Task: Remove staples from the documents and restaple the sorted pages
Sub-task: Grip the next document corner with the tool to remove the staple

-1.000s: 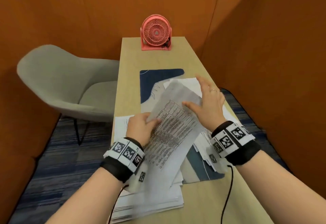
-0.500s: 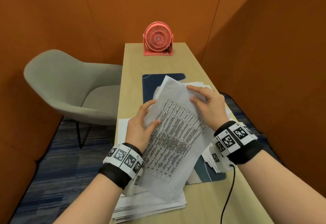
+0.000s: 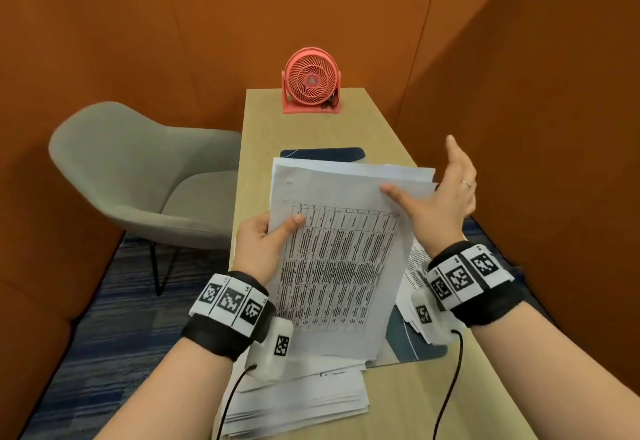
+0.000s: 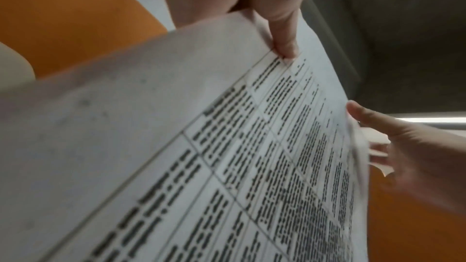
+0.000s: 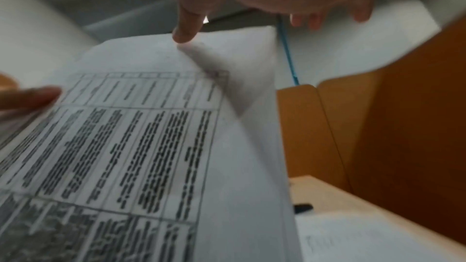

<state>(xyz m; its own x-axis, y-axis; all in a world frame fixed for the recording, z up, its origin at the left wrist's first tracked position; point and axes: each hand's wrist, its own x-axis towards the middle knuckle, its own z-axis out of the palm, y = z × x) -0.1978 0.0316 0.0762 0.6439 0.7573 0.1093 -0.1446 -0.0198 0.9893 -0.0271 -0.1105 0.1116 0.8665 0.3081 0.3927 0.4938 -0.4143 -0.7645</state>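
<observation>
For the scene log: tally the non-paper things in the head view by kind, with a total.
Fan: 1
Chair: 1
Table: 1
Desk mat: 1
Hands: 2, left hand, right hand
Total: 6

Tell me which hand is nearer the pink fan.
Right. The right hand is raised at the sheets' far right corner, closer to the pink fan; the left hand grips their left edge, farther back.

Pink desk fan (image 3: 311,80) upright at table's (image 3: 349,130) far end; grey chair (image 3: 138,176) left — orange walls (image 3: 173,24)
</observation>
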